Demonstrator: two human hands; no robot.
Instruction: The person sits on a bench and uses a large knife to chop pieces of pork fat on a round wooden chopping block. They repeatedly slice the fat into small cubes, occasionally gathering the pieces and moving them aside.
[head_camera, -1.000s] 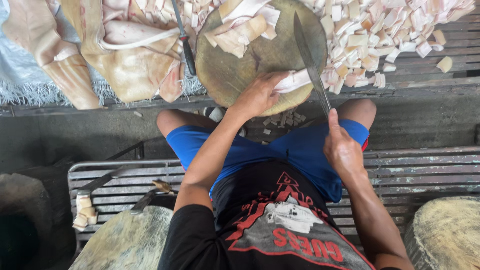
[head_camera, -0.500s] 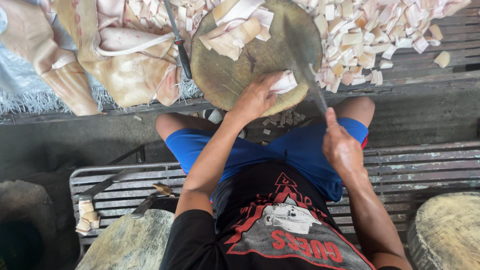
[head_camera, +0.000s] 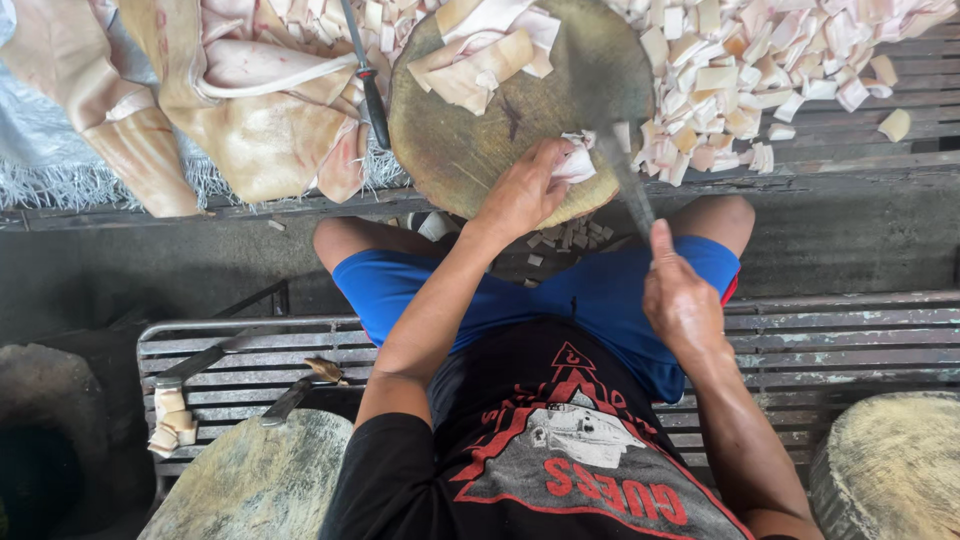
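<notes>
Your left hand (head_camera: 522, 192) pressed its fingers flat and close together on a pale strip of skin (head_camera: 578, 162) near the middle of the frame, pinning it to the lower right part of the round wooden chopping block (head_camera: 470, 140). Your right hand (head_camera: 682, 300), lower and to the right, was wrapped tight around the handle of a cleaver (head_camera: 622, 170), thumb laid along the top; the blade was blurred, its edge over the strip just beside your left fingertips. Judging from that, you were mid-chop, slicing the strip into small squares. The next stroke called for your left fingers to slide back a little and feed the strip while the blade came down close beside them, so keeping the knuckles clear mattered most. More uncut pieces (head_camera: 480, 60) lay on the far side of the block at the upper centre. A heap of cut squares (head_camera: 760, 70) covered the slatted rack at the upper right, and large sheets of skin (head_camera: 240, 120) were piled at the upper left, with a second knife (head_camera: 365, 75) resting between them and the block. A few scraps (head_camera: 565, 238) had fallen below the block, between your knees.
</notes>
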